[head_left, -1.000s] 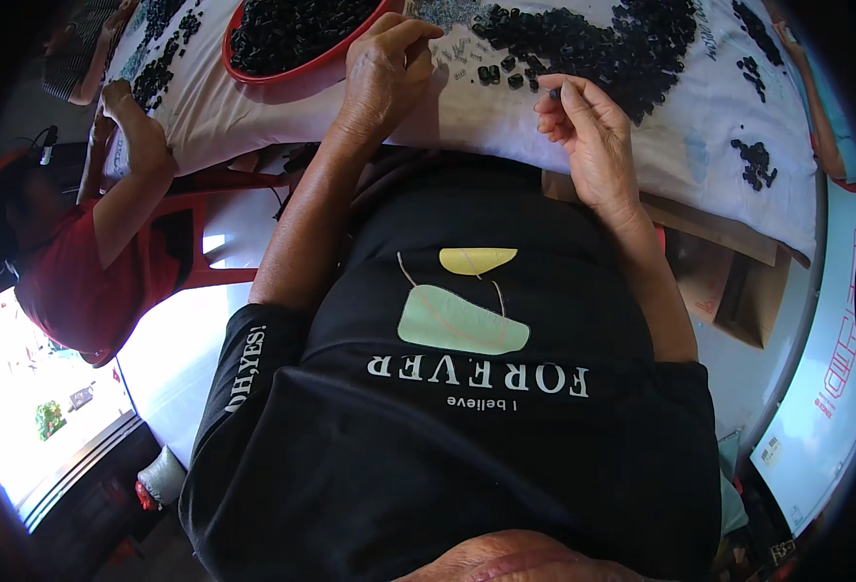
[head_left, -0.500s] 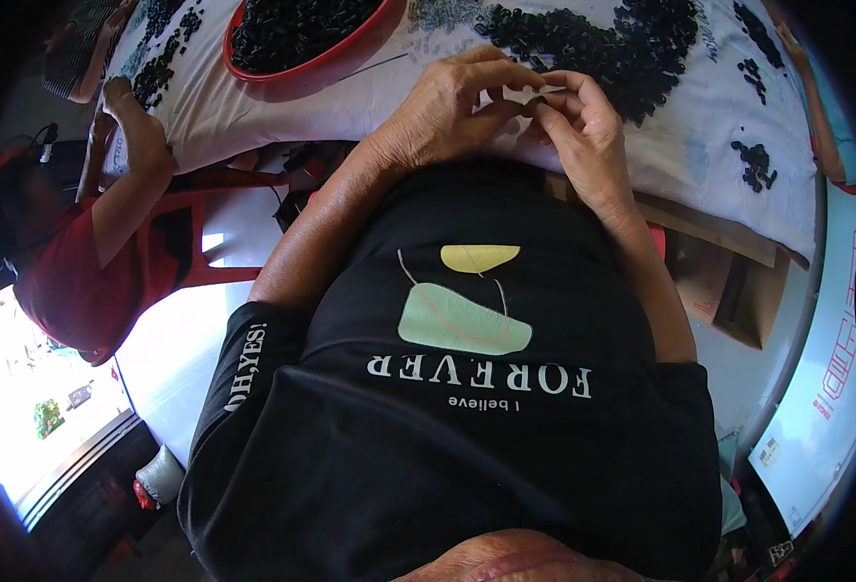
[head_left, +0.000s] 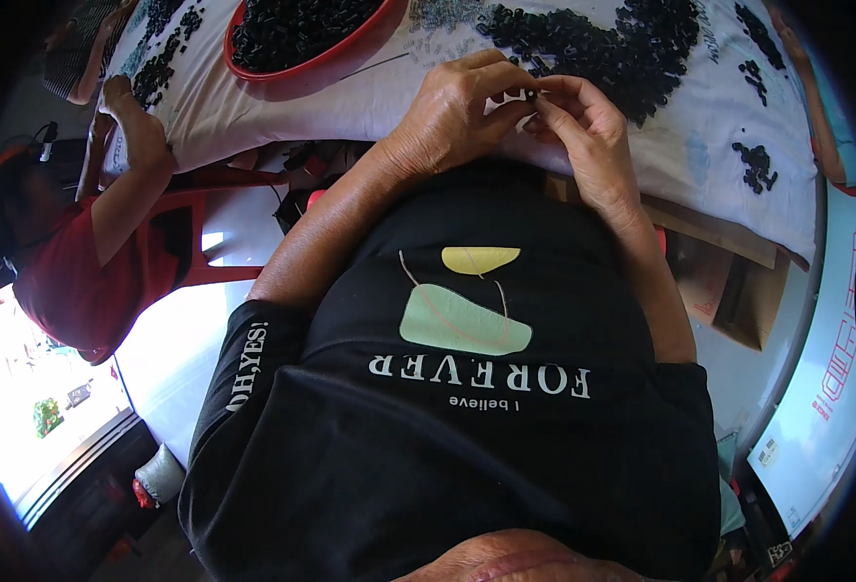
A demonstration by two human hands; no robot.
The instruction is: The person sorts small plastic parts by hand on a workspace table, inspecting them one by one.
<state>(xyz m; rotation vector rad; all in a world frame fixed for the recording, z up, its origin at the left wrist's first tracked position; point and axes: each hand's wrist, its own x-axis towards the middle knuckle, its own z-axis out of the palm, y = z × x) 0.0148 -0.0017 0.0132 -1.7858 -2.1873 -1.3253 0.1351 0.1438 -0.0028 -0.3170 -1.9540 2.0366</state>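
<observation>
My left hand and my right hand meet above the near edge of the cloth-covered table. Between their fingertips is a small black part, pinched from both sides; its exact kind is too small to make out. Just beyond the hands spreads a wide pile of similar small black parts. Tiny clear or greyish pieces lie beside that pile, to its left.
A red basin full of black parts stands at the far left, with a thin rod near it. Small black clusters lie to the right. A person in red sits at left; another person's arm shows at right.
My fingertips have drawn closer together around the small black part, which now shows more plainly between them. The right hand has tilted slightly; the piles and basin stay put.
</observation>
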